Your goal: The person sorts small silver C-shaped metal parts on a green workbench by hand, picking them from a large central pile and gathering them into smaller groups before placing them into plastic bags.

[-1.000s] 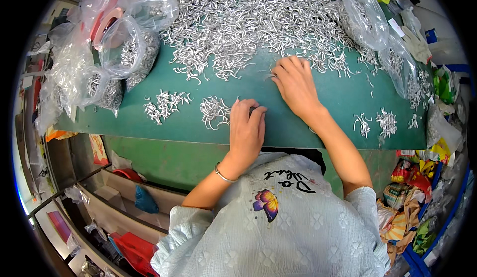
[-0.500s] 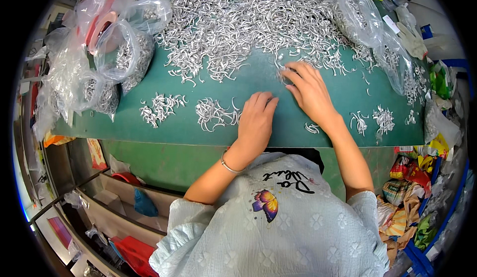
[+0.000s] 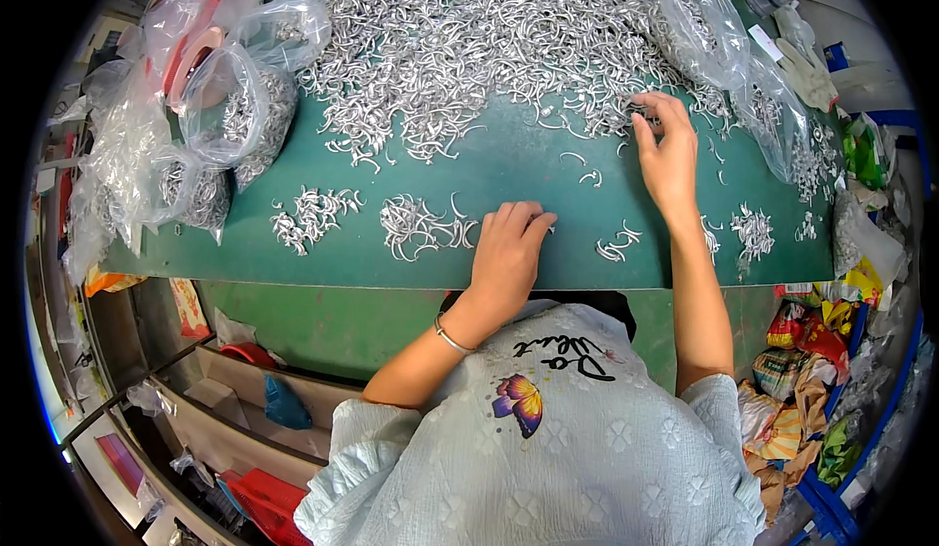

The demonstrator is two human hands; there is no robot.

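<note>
Curved silver metal hooks [image 3: 489, 47] are lying in one big heap across the far half of the green table [image 3: 528, 159], pointing every way, with three small clusters nearer the front edge. The right hand [image 3: 668, 150] is pinching hooks at the heap's edge, while the left hand [image 3: 509, 252] is resting curled beside one small cluster [image 3: 416, 228].
</note>
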